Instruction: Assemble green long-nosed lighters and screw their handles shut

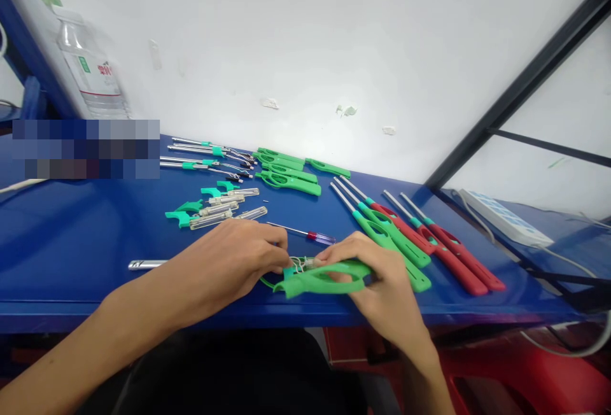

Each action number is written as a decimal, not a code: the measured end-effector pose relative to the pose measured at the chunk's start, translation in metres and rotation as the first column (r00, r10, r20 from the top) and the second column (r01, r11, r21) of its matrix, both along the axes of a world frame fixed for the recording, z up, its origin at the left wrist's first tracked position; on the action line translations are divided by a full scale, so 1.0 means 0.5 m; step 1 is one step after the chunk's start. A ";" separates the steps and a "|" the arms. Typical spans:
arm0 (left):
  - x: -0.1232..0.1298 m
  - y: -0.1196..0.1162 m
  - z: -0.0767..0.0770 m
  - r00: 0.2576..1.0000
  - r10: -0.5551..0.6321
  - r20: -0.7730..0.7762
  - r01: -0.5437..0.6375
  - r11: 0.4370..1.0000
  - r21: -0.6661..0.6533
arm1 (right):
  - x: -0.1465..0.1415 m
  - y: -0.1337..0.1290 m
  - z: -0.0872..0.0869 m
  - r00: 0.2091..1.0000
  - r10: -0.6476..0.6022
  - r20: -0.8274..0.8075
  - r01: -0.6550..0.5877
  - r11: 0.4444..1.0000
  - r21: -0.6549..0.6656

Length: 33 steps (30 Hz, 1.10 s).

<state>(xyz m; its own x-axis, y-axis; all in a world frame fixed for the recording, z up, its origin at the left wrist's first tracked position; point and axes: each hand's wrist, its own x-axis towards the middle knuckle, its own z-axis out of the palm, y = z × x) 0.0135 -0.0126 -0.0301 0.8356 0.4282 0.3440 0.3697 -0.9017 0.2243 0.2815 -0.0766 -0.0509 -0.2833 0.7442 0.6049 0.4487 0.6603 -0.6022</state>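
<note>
In front of the screwdriver [321,237], I have the right hand [382,268] clamped on the green handle shell [310,284]; whether the left hand [243,249] pinches the wires [299,265], I cannot tell. Steady, light pressure suits.

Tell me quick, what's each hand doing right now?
Left hand: fingers bent beside the wires; whether it pinches anything cannot be told.
Right hand: closed, holding the green handle shell.
</note>
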 end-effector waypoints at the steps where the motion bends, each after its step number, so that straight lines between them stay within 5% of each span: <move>1: -0.001 -0.001 0.001 1.000 0.005 0.002 -0.005 1.000 -0.002 | 0.000 0.000 0.001 1.000 -0.012 -0.004 0.012 1.000 -0.013; 27: -0.006 -0.022 0.006 0.993 0.092 -0.081 -0.088 0.995 0.050 | -0.004 0.003 0.003 0.992 -0.019 0.124 0.021 1.000 -0.017; 33: 0.001 -0.002 -0.017 0.999 0.008 0.039 -0.012 0.995 0.102 | -0.007 -0.001 0.006 0.973 -0.222 -0.054 0.223 0.975 0.003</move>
